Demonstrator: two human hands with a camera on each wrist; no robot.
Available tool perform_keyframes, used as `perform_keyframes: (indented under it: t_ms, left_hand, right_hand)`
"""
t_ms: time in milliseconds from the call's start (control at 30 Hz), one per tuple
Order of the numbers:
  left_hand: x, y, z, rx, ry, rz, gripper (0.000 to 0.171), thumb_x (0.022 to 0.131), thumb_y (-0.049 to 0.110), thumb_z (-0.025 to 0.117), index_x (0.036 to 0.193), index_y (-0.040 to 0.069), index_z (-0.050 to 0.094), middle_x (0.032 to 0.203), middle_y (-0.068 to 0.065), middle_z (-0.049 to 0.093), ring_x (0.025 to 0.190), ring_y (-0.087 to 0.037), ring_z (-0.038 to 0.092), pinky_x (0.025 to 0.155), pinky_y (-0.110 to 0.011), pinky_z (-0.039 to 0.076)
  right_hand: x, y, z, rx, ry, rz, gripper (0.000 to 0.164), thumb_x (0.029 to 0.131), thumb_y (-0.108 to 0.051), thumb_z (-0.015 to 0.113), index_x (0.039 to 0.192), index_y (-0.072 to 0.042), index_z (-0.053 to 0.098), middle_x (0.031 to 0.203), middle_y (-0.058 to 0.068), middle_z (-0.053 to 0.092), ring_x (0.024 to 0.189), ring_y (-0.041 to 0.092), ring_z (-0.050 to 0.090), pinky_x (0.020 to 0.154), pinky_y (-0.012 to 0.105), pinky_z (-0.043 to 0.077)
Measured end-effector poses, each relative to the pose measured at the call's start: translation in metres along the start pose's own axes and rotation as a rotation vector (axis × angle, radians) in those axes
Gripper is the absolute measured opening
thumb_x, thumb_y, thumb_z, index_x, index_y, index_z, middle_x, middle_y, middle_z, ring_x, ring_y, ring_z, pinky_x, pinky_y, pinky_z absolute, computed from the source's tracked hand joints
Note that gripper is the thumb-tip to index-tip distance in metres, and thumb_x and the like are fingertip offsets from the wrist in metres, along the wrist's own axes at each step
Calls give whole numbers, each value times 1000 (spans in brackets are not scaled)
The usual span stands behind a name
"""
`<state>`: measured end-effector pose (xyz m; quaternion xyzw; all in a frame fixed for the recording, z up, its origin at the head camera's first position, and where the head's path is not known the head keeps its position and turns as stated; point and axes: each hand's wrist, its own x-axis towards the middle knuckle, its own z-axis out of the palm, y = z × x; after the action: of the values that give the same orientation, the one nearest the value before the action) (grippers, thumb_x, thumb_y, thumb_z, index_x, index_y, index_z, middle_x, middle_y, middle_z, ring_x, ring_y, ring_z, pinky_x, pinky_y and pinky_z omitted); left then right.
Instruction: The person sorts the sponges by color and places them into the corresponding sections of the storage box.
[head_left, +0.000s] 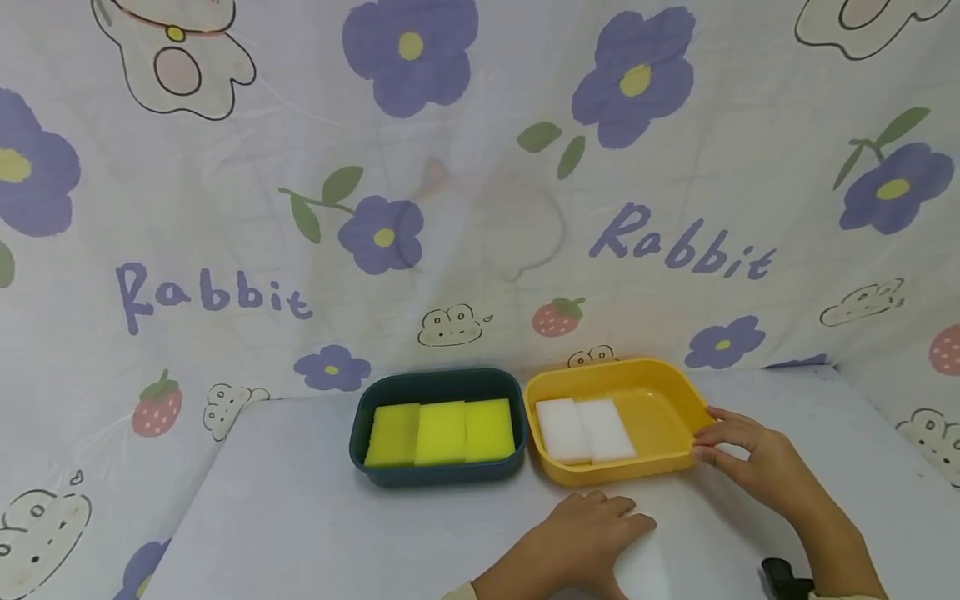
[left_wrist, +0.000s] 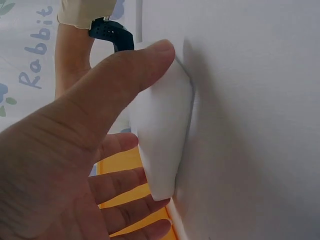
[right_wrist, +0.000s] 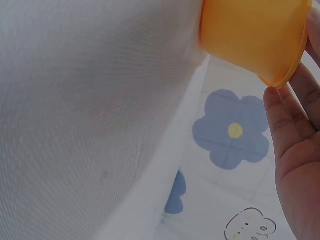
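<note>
My left hand [head_left: 577,542] is low in the head view, in front of the trays. Its thumb and fingers span a white sponge [left_wrist: 165,115] at the tabletop, thumb at one end and fingertips at the other, as the left wrist view shows. My right hand [head_left: 765,458] grips the right rim of a yellow tray [head_left: 656,421]. In the right wrist view its fingertips meet the yellow rim. Two white sponges [head_left: 588,429] lie side by side in the tray's left part; its right part shows bare bottom.
A dark green tray [head_left: 438,477] stands left of the yellow one, with three yellow sponges [head_left: 441,433] in a row. Behind both hangs a patterned curtain [head_left: 480,283]. A black strap [head_left: 783,577] is at the right wrist. The table [head_left: 277,508] is white.
</note>
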<state>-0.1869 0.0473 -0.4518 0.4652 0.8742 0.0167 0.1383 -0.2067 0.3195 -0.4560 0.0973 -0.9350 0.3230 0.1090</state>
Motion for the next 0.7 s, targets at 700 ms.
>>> perform_keyframes:
  t_ms: [700]
  left_hand:
    - [14,5,-12,28,7,31,92,72,73,76,150,36,43,143,10,47,123,-3,46,103,-19,41]
  right_hand:
    - [0,0,0,6,6,-4,13,82,-13,83,95,-10,79,131,25,61,129,49,47,98,66,41]
